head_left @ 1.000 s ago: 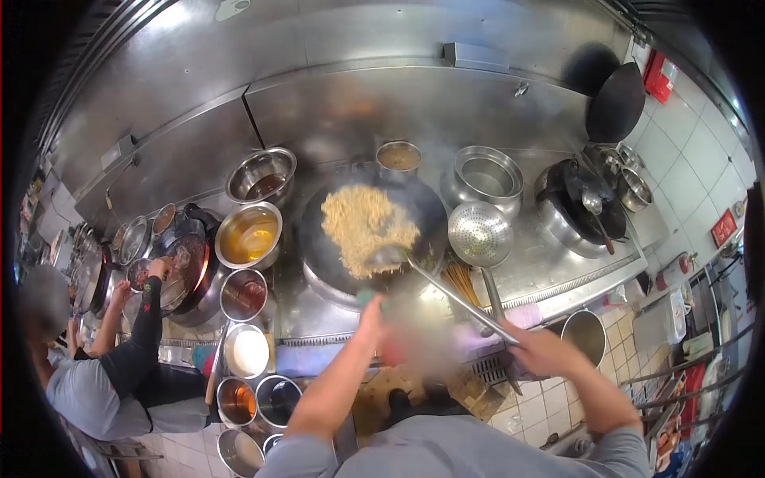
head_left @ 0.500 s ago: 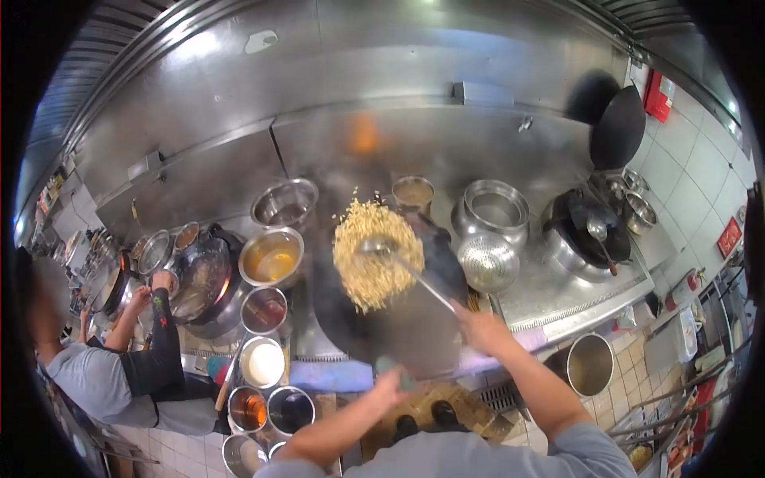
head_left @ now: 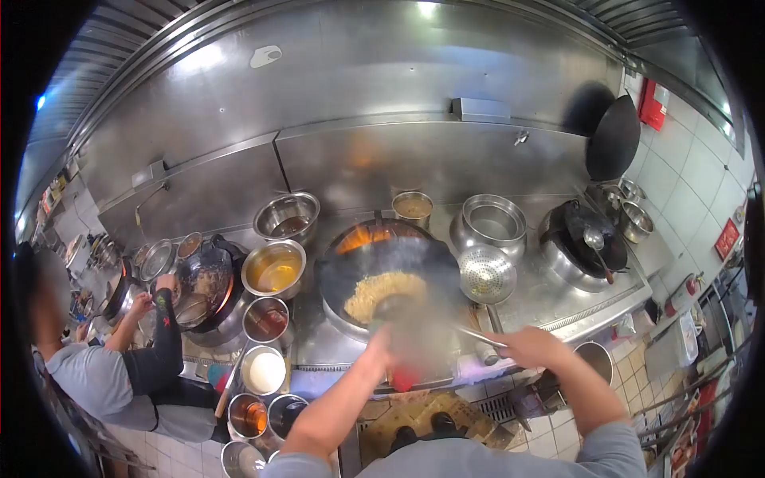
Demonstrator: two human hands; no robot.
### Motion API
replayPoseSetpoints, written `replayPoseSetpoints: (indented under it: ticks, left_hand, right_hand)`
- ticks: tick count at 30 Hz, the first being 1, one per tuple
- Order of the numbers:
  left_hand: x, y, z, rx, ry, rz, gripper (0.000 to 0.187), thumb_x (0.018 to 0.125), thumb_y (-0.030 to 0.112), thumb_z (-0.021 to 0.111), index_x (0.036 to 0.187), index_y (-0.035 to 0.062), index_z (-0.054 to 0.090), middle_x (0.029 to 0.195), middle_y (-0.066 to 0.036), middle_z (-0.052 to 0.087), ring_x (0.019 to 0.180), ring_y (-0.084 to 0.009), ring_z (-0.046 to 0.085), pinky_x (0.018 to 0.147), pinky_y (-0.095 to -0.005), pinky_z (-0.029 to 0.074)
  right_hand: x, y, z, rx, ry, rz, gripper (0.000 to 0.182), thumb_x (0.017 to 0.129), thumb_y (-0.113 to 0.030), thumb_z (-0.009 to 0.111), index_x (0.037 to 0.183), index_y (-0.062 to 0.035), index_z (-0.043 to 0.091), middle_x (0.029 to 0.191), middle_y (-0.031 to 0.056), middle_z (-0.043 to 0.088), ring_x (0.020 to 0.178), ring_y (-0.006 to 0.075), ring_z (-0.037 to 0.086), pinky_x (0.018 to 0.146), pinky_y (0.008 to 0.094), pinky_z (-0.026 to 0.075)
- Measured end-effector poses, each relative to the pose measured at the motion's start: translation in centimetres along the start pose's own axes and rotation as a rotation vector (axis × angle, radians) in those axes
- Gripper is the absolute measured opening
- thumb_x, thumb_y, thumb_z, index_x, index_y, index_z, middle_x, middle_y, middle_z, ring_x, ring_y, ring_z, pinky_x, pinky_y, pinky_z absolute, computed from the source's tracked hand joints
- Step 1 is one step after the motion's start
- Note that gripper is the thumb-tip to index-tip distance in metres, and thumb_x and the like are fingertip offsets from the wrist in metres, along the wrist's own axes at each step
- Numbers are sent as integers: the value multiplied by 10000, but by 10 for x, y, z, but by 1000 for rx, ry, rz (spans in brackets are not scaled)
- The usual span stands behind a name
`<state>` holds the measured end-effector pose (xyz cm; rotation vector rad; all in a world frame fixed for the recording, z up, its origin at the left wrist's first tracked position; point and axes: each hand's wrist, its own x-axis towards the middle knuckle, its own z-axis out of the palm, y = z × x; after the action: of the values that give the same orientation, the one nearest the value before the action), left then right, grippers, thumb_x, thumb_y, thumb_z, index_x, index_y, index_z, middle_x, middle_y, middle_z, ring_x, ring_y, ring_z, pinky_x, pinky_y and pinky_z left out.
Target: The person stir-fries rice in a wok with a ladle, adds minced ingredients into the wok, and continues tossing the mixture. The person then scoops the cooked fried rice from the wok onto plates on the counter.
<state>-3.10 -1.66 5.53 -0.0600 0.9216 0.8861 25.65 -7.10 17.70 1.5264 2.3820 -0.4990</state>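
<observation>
From the head view, my left hand (head_left: 381, 344) is at the near rim of the black wok (head_left: 390, 275); my fingers there are wrapped on its handle through what looks like a cloth, though the spot is blurred and I cannot make out the grip finger by finger. The wok sits tilted over the burner, with orange flame (head_left: 362, 237) showing behind its far edge. A heap of fried rice (head_left: 384, 291) lies in the near half of the wok. My right hand (head_left: 532, 347) is closed around the long metal handle of the ladle (head_left: 398, 307), whose bowl rests in the rice.

Just to the right of the wok a perforated strainer (head_left: 488, 273) lies on the steel counter (head_left: 550, 299), with a deep steel pot (head_left: 491, 221) behind it. To the left of the wok stand a bowl of yellow oil (head_left: 274, 268), a bowl of dark sauce (head_left: 267, 319) and a bowl of white powder (head_left: 264, 370), one before the other. A second dark wok (head_left: 586, 233) with a ladle in it sits at the far right.

At the left edge, another person in a grey shirt (head_left: 100, 386) reaches toward a glass-lidded pan (head_left: 203, 283).
</observation>
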Motion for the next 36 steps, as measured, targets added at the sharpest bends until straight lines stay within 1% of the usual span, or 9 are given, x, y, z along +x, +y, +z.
replayPoseSetpoints:
  ticks: [12,17,18,21,24,25,28,33,36]
  left_hand:
    - [33,-22,-17,112,134,227,156,831,230,572,914,105,531,858,-66,560,690,-212,567,557,-398,504]
    - [119,-110,-90,1009,506,898,466,790,181,630,1195,8,479,1059,-116,599,892,-255,603,732,-376,510]
    - [123,-128,-83,625,480,903,425,773,143,628,1158,23,495,1026,-111,597,865,-246,604,730,-390,509]
    - [175,-143,-96,501,113,933,319,786,124,595,1084,41,518,978,-101,592,818,-254,598,728,-426,507]
    - [119,-103,-55,2,72,275,148,831,149,566,965,90,540,938,-89,580,764,-237,578,677,-432,496]
    - [122,-103,-72,285,-256,545,123,844,168,567,940,92,548,900,-87,583,760,-230,570,668,-408,489]
    - [31,-89,-16,16,-274,414,137,853,181,558,940,75,548,877,-84,590,786,-228,563,680,-403,492]
    - [-6,-57,10,-282,-112,84,108,863,190,550,914,95,549,844,-55,590,775,-193,559,695,-366,512]
    - [1,-46,24,-342,-88,31,110,899,228,530,916,122,556,832,-24,591,726,-181,558,649,-352,506]
  right_hand:
    - [63,-4,93,550,411,133,518,886,-167,524,1384,-112,389,1069,251,620,995,401,601,859,459,463]
    - [79,-46,107,671,473,419,643,883,-161,527,1437,-33,226,1095,317,585,988,453,586,887,452,458]
    - [86,-45,109,676,472,431,643,883,-161,527,1437,-33,226,1095,317,585,988,453,586,887,452,458]
    - [102,-28,102,1781,265,114,361,912,-107,496,1234,33,409,773,97,581,571,193,560,555,329,492]
    - [61,-11,56,2731,-428,123,137,924,-81,491,796,-58,447,719,4,502,528,52,480,476,241,427]
    - [49,-13,54,2734,-433,137,137,924,-81,491,796,-58,447,719,4,502,528,52,480,476,241,427]
    - [5,-36,24,2539,-246,396,153,927,-108,494,792,-50,451,648,-10,478,509,61,471,450,206,398]
    - [47,-26,2,2580,-437,158,176,944,-135,479,793,-53,442,638,-12,471,546,76,484,483,229,419]
    - [44,-33,-13,2322,-170,143,119,948,-132,489,868,-65,432,753,12,501,573,61,490,499,223,414]
